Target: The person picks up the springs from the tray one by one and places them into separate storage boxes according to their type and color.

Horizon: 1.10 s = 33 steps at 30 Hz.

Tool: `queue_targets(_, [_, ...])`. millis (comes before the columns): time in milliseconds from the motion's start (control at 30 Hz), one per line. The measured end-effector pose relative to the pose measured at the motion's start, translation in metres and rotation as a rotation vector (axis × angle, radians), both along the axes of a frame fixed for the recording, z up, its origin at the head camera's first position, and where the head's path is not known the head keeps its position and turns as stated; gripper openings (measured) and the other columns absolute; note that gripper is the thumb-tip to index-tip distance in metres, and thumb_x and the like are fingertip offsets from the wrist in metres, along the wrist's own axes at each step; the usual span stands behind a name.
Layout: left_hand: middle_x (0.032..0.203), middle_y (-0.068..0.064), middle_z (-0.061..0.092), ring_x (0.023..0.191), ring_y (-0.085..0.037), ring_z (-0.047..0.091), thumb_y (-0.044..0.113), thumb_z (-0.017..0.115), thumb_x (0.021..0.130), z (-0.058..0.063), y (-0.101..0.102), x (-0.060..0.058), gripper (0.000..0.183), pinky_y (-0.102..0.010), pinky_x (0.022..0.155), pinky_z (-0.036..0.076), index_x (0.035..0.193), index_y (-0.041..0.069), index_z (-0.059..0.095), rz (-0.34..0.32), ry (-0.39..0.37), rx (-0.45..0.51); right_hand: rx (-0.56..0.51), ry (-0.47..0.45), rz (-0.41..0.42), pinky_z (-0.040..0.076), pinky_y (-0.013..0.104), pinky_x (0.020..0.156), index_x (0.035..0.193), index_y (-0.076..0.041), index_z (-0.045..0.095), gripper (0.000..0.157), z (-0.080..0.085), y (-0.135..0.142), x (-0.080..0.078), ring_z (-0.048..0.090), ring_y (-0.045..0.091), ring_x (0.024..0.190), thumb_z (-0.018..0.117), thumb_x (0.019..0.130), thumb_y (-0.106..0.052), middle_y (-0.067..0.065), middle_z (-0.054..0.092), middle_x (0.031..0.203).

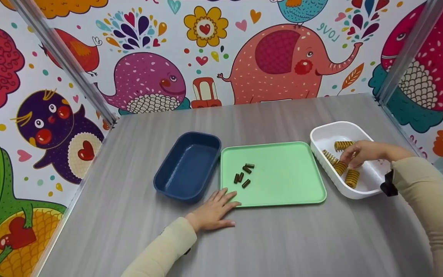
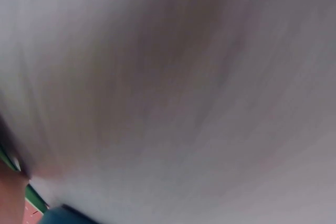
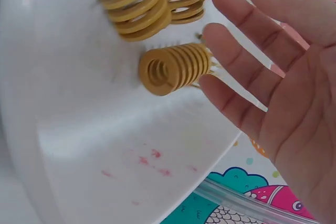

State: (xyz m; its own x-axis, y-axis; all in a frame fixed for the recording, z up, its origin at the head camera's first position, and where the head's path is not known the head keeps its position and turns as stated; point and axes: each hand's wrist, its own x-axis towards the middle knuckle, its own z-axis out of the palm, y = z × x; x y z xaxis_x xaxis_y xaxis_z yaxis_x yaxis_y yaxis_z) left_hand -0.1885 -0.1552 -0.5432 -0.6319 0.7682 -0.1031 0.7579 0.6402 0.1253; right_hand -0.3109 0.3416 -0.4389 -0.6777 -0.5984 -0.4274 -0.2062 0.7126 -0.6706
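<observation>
My right hand point(image 1: 363, 152) reaches into the white tub point(image 1: 344, 127), its fingers loosely bent and close over the yellow coil springs point(image 1: 352, 179). In the right wrist view one spring point(image 3: 176, 69) lies just off the fingertips point(image 3: 212, 85), and larger springs point(image 3: 134, 3) sit beyond; nothing shows between the thumb and fingers. My left hand point(image 1: 214, 211) rests flat and spread on the table, its fingertips at the near left corner of the green tray point(image 1: 283, 173). Several small dark ribbed cylinders point(image 1: 246, 169) lie on the tray's left half.
Left of the tray stands a dark blue tub point(image 1: 187, 169) with bare inner walls. All of this is on a grey wood-grain table point(image 1: 137, 154). Cartoon-printed panels and metal posts point(image 1: 67, 61) enclose the back and sides. The left wrist view is mostly blurred tabletop.
</observation>
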Motion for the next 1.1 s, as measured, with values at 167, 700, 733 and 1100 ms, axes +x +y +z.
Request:
queue_targets(167, [0.151,-0.008,0.019,0.139,-0.034,0.012,0.054,0.042,0.091,-0.001,0.000,-0.001,0.060,-0.050,0.109,0.017,0.141,0.022,0.033,0.005,-0.007,-0.013,-0.103,0.052,-0.036,0.051,0.026,0.067,0.107,0.009,0.059,0.030,0.001,-0.008,0.007,0.054,0.006,0.075,0.063,0.083,-0.009,0.011,0.061,0.095])
queue_targets(700, [0.152,-0.007,0.017,0.139,-0.033,0.010,0.055,0.041,0.091,0.003,0.002,-0.002,0.061,-0.050,0.110,0.016,0.141,0.022,0.031,0.011,-0.029,-0.018,-0.150,0.771,-0.078,0.047,0.042,0.080,0.105,-0.002,0.064,0.025,-0.017,-0.089,0.066,0.057,0.024,0.096,0.067,0.082,-0.011,0.012,0.062,0.106])
queue_targets(733, [0.152,-0.007,0.017,0.139,-0.033,0.010,0.055,0.041,0.091,0.003,0.002,-0.002,0.061,-0.050,0.110,0.016,0.141,0.022,0.032,0.014,-0.032,-0.018,-0.151,0.804,-0.092,0.045,0.045,0.083,0.106,-0.001,0.064,0.026,-0.019,-0.095,0.071,0.056,0.029,0.100,0.067,0.082,-0.011,0.013,0.061,0.107])
queue_targets(1100, [0.152,-0.007,0.016,0.139,-0.034,0.010,0.055,0.042,0.091,0.003,0.001,-0.003,0.061,-0.050,0.110,0.016,0.142,0.023,0.031,0.020,-0.045,-0.030,-0.060,0.983,-0.034,0.034,0.057,0.093,0.126,0.000,0.051,0.056,-0.081,-0.121,0.094,0.042,0.045,0.115,0.067,0.081,-0.031,0.026,0.046,0.127])
